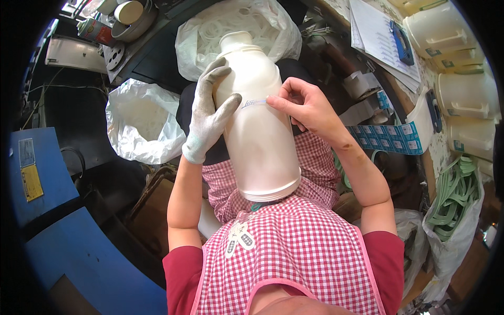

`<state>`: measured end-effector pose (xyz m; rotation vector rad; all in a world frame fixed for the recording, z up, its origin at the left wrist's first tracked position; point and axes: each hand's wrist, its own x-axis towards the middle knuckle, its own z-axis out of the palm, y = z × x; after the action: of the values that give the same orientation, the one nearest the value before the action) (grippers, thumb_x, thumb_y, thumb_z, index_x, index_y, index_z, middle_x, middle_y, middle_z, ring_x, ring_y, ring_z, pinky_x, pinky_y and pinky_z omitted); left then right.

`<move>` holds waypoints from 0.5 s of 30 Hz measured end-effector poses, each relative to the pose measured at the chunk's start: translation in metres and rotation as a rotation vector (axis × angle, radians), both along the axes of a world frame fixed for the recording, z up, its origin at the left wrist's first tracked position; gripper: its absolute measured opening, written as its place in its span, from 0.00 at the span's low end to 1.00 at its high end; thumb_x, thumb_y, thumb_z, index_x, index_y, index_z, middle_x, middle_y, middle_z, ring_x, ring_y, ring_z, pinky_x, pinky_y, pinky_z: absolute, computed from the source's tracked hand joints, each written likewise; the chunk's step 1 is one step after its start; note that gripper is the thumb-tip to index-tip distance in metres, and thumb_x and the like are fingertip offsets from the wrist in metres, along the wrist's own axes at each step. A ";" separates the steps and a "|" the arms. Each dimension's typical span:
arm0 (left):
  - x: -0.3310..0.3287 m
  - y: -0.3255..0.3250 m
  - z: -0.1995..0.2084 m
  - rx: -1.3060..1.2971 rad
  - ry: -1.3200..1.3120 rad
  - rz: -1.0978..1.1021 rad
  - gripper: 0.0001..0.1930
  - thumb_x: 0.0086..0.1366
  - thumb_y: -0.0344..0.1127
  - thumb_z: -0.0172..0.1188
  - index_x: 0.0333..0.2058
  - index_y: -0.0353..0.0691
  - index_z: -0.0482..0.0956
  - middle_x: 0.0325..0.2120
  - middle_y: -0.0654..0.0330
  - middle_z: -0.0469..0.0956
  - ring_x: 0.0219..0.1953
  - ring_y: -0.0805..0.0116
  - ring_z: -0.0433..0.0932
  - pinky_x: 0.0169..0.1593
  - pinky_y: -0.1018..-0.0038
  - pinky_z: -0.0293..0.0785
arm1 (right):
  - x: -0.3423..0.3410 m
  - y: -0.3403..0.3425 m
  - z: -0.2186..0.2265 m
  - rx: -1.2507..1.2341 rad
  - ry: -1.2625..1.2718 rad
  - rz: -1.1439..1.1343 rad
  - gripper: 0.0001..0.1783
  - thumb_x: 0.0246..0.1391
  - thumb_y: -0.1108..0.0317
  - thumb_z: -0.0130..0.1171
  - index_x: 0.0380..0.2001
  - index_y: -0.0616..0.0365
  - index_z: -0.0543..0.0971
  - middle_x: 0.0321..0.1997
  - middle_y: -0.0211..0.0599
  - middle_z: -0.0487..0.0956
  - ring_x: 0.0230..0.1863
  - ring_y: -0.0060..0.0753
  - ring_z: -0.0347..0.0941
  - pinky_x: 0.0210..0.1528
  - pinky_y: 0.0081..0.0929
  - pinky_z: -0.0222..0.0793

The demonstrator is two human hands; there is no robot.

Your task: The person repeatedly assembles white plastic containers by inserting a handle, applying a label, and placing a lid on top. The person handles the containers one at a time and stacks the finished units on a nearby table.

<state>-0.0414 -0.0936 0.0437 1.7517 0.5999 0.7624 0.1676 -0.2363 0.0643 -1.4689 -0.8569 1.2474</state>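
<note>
A large white plastic bottle lies across my lap, its narrow neck pointing away and its wide threaded end against my apron. My left hand, in a grey-white work glove, grips the bottle's left side with the thumb on the upper surface. Across the bottle's middle runs a small clear strip label with blue print. Bare and closed in a pinch, my right hand has its thumb and forefinger at the label's right end. The other right fingers are curled and partly hidden.
Beyond the bottle sits a plastic bag of whitish rings; another white bag stands open at left. On the right are a blue sticker sheet, papers with a blue clip, stacked cream containers and bagged green strips.
</note>
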 end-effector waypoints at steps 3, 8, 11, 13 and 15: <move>0.003 -0.003 -0.004 0.031 0.013 0.021 0.34 0.57 0.30 0.71 0.62 0.35 0.70 0.71 0.50 0.64 0.73 0.54 0.64 0.74 0.60 0.62 | -0.005 0.002 -0.006 0.013 -0.020 -0.037 0.20 0.57 0.54 0.75 0.31 0.58 0.78 0.25 0.22 0.77 0.24 0.09 0.68 0.23 0.14 0.63; 0.006 -0.008 0.000 0.078 0.035 0.058 0.37 0.54 0.31 0.74 0.63 0.36 0.68 0.72 0.50 0.62 0.73 0.54 0.63 0.74 0.60 0.62 | 0.006 0.002 -0.012 0.053 -0.336 -0.023 0.25 0.52 0.50 0.77 0.30 0.61 0.78 0.25 0.29 0.76 0.28 0.21 0.73 0.31 0.24 0.69; 0.006 -0.005 0.001 0.003 0.040 0.011 0.37 0.56 0.31 0.72 0.64 0.36 0.67 0.72 0.50 0.61 0.73 0.55 0.63 0.74 0.60 0.62 | 0.007 0.008 -0.011 0.043 -0.622 -0.100 0.28 0.51 0.48 0.79 0.29 0.60 0.75 0.24 0.30 0.74 0.27 0.22 0.69 0.31 0.26 0.67; 0.001 -0.002 -0.001 0.000 0.018 -0.015 0.37 0.57 0.31 0.71 0.64 0.36 0.67 0.73 0.50 0.61 0.73 0.54 0.62 0.74 0.60 0.61 | 0.001 0.014 -0.008 0.081 -0.720 -0.199 0.30 0.48 0.46 0.80 0.30 0.61 0.75 0.25 0.33 0.73 0.28 0.25 0.68 0.32 0.27 0.69; -0.009 0.004 -0.002 -0.017 0.074 -0.061 0.36 0.58 0.30 0.70 0.65 0.35 0.67 0.73 0.50 0.60 0.74 0.55 0.61 0.75 0.61 0.59 | -0.004 0.016 0.000 0.234 -0.680 -0.111 0.34 0.47 0.41 0.77 0.36 0.64 0.80 0.35 0.48 0.82 0.36 0.47 0.81 0.41 0.38 0.77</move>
<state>-0.0501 -0.0892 0.0415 1.7801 0.5983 0.6512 0.1635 -0.2198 0.0644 -1.7377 -1.2916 0.5264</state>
